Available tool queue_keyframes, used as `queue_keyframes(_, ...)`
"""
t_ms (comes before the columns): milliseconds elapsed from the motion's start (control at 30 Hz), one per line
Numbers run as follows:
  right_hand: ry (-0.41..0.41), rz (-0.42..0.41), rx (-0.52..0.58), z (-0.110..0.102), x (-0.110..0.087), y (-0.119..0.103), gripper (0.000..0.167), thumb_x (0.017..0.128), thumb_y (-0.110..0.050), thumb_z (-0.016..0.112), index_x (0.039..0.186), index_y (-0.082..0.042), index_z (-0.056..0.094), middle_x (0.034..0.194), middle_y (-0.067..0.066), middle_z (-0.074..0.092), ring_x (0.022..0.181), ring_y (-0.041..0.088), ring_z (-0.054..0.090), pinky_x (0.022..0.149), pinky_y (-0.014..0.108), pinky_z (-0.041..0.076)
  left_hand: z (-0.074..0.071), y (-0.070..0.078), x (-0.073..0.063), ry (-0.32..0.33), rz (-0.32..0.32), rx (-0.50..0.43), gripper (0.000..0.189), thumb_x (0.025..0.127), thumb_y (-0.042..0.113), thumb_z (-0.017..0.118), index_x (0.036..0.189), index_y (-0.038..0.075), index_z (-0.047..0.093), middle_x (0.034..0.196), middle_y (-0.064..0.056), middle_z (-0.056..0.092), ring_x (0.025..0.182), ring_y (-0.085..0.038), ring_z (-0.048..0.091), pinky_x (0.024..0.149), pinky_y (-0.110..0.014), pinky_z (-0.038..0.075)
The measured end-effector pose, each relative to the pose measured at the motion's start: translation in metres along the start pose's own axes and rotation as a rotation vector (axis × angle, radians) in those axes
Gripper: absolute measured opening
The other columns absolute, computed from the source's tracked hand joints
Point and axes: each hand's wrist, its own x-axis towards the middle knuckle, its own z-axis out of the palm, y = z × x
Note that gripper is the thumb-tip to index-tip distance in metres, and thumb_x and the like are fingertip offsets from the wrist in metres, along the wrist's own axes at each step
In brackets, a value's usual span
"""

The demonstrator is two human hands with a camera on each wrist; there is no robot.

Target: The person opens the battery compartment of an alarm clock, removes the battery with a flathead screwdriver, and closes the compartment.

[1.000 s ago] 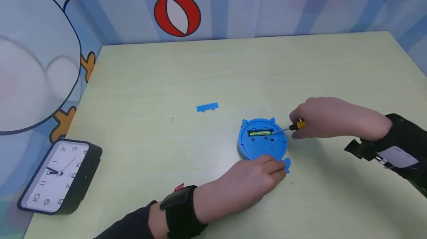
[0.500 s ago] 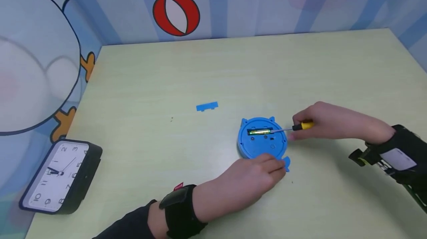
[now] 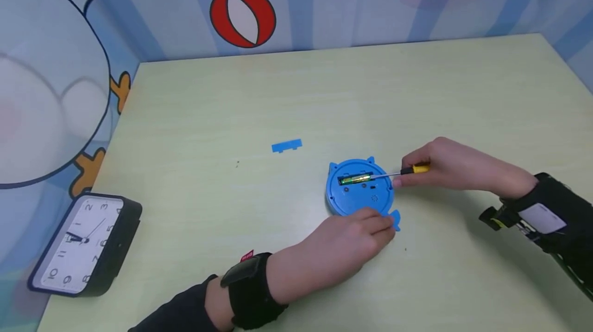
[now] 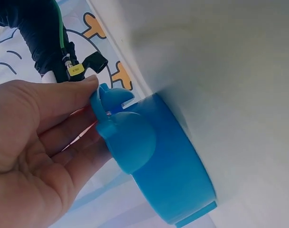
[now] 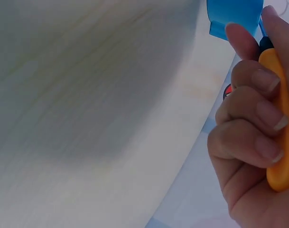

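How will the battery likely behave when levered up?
The battery is probably rigid; it shows no bend. Being cylindrical, it may roll once on the table. Its shiny surface could let the screwdriver slip.

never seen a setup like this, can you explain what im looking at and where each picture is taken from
No machine works here, just a person's bare left hand and right hand. The widest picture is taken from the person's head, looking forward and down; the other two are taken from the wrists, one each, looking at that hand's work.

On the pale table is a round blue case with a battery in its uncovered slot. The left hand grips the case at its near edge. The right hand holds a yellow-handled screwdriver, its tip at the battery's end. A small blue cover and a black clock are also there.
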Motion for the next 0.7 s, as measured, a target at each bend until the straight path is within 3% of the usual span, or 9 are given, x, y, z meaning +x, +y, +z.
queue_keyframes(333, 0.037, -0.001, 0.036, 0.0, 0.0, -0.003, 0.025, 0.089, -0.042, 0.076, 0.074, -0.027, 0.063, 0.06, -0.015, 0.037, 0.053, 0.007, 0.038, 0.05, 0.023, 0.03, -0.004, -0.001, 0.0, -0.024, 0.008, 0.022, 0.04, 0.098, 0.02, 0.068, 0.137, 0.016, 0.064, 0.138, 0.005, 0.062, 0.126, -0.012, 0.054, 0.094, -0.018, 0.05)
queue_keyframes(500, 0.071, -0.041, 0.034, -0.004, 0.005, -0.014, 0.023, 0.09, -0.037, 0.076, 0.076, -0.025, 0.063, 0.06, -0.015, 0.039, 0.053, 0.006, 0.039, 0.05, 0.023, 0.031, -0.004, -0.004, -0.001, -0.031, -0.001, -0.024, 0.039, 0.097, 0.019, 0.068, 0.137, 0.016, 0.065, 0.138, 0.005, 0.062, 0.127, -0.012, 0.054, 0.093, -0.018, 0.05)
queue_keyframes(700, 0.072, -0.064, 0.019, -0.005, 0.014, -0.03, 0.028, 0.091, -0.043, 0.074, 0.073, -0.026, 0.06, 0.06, -0.015, 0.034, 0.052, 0.005, 0.035, 0.05, 0.023, 0.028, -0.004, -0.004, -0.001, -0.024, -0.005, -0.038, 0.039, 0.098, 0.019, 0.067, 0.136, 0.017, 0.065, 0.139, 0.005, 0.062, 0.127, -0.012, 0.054, 0.094, -0.018, 0.05)
